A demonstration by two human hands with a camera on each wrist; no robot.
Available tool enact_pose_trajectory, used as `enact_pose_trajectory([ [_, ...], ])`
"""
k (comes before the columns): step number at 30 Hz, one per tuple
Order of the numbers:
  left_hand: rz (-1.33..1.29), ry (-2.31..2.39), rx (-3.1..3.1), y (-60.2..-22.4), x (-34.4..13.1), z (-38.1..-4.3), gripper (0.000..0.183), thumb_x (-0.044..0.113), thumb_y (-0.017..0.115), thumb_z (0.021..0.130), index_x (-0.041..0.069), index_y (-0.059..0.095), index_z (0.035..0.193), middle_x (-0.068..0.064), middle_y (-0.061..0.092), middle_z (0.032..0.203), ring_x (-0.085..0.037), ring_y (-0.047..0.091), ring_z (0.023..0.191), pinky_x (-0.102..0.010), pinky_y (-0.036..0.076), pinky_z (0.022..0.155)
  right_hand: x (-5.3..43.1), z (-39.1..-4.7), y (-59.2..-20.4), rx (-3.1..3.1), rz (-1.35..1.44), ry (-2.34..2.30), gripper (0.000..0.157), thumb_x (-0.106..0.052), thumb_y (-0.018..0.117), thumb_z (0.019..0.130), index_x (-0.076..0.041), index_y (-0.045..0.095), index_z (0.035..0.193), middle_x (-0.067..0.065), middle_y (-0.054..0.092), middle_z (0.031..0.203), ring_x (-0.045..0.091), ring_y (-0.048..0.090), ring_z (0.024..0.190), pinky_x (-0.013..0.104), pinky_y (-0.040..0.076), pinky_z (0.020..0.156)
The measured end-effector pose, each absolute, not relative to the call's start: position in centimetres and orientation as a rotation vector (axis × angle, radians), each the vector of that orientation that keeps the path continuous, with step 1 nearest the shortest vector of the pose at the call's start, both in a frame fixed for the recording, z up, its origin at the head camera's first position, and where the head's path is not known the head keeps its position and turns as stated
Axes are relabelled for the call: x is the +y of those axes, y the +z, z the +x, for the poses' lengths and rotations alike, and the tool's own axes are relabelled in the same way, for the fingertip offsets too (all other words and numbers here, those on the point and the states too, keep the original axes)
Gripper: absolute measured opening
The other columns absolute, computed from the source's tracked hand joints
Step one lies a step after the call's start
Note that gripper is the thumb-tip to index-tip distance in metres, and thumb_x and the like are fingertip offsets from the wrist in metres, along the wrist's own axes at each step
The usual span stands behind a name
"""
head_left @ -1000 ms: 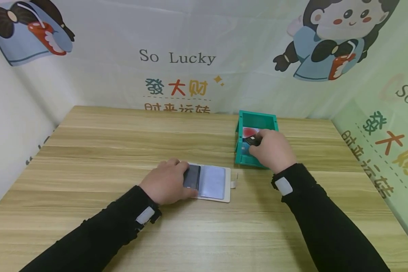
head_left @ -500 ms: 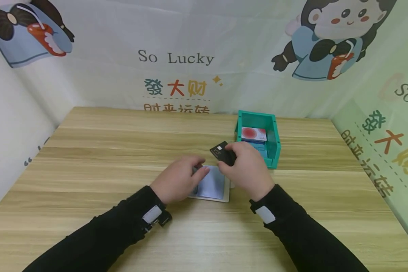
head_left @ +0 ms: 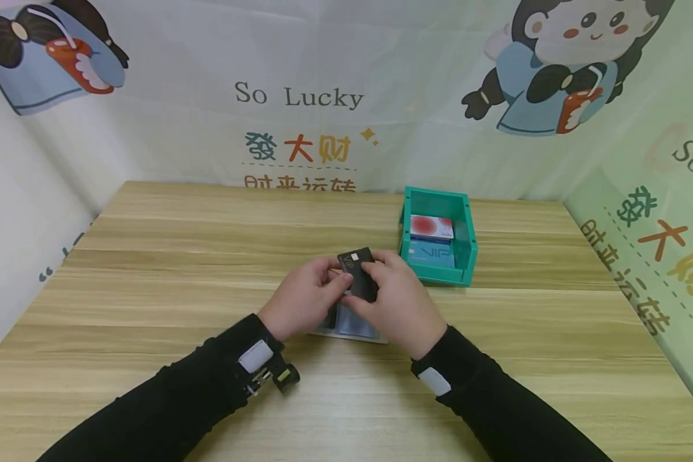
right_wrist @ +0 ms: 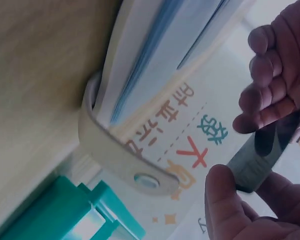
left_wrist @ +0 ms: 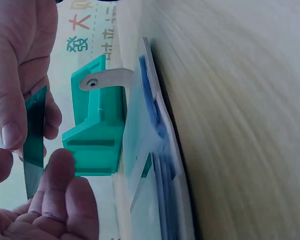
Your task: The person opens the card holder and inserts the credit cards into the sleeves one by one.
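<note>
Card [head_left: 365,287], black, thin, rectangular, VIP-marked: half a second ago in the right grip [head_left: 403,307] alone, now pinched by both at mid-frame, above the unfolded off-white clear-sleeved wallet [head_left: 355,326]. Left grip [head_left: 300,296] has closed on its left edge, fingers nearly together. We judge it steadier so, its angle easier to adjust.

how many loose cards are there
3 visible: black card, held by left hand and right hand; red-and-white card behind blue card in the green bin. More may be stacked underneath.

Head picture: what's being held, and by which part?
A black rectangular card: the right grip pinches its right side, the left grip its left edge.
</note>
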State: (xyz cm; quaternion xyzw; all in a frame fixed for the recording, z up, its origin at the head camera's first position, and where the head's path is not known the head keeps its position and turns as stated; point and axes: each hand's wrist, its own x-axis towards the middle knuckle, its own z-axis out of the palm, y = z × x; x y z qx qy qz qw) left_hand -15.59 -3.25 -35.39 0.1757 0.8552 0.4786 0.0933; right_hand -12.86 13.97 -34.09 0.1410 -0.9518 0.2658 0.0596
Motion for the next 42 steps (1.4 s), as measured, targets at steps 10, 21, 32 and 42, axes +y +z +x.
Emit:
enact_pose_trajectory([
  [10, 0.464, 1.332, 2.612, -35.6, -3.7, -15.9, 0.048, 0.021, 0.056, 0.094, 0.003, 0.040, 0.137, -0.002, 0.064, 0.079, -0.015, 0.056, 0.057, -0.030, 0.044, 0.047, 14.7, -12.6, -34.9, -2.934, 0.608, 0.714, 0.059, -0.038, 0.073, 0.080, -0.003, 0.059, 0.125, 0.012, 0.044, 0.137, 0.023, 0.042, 0.117, 0.039, 0.043, 0.094],
  [21, 0.461, 1.037, 2.766, -36.2, -5.6, -16.1, 0.056, 0.019, 0.058, 0.092, 0.001, 0.037, 0.140, 0.000, 0.058, 0.073, -0.014, 0.050, 0.050, -0.031, 0.042, 0.045, 16.4, -12.4, -35.8, -3.165, 0.739, 0.292, 0.047, -0.037, 0.071, 0.081, -0.006, 0.065, 0.116, 0.012, 0.056, 0.127, 0.025, 0.047, 0.115, 0.040, 0.039, 0.098],
  [32, 0.558, 0.878, 2.806, -36.8, -5.9, -16.0, 0.049, 0.017, 0.059, 0.092, 0.003, 0.045, 0.136, 0.001, 0.058, 0.073, -0.011, 0.050, 0.052, -0.031, 0.044, 0.049, 16.8, -12.6, -36.6, -3.183, 0.769, 0.229, 0.052, -0.039, 0.073, 0.079, -0.005, 0.064, 0.118, 0.010, 0.058, 0.125, 0.022, 0.049, 0.114, 0.039, 0.040, 0.097],
  [42, 0.552, 0.831, 2.801, -36.5, -5.8, -15.9, 0.048, 0.018, 0.060, 0.091, 0.003, 0.046, 0.135, 0.001, 0.058, 0.074, -0.011, 0.051, 0.054, -0.030, 0.044, 0.050, 16.8, -12.4, -36.4, -3.174, 0.775, 0.191, 0.053, -0.040, 0.073, 0.079, -0.005, 0.064, 0.118, 0.010, 0.058, 0.126, 0.021, 0.049, 0.113, 0.039, 0.040, 0.097],
])
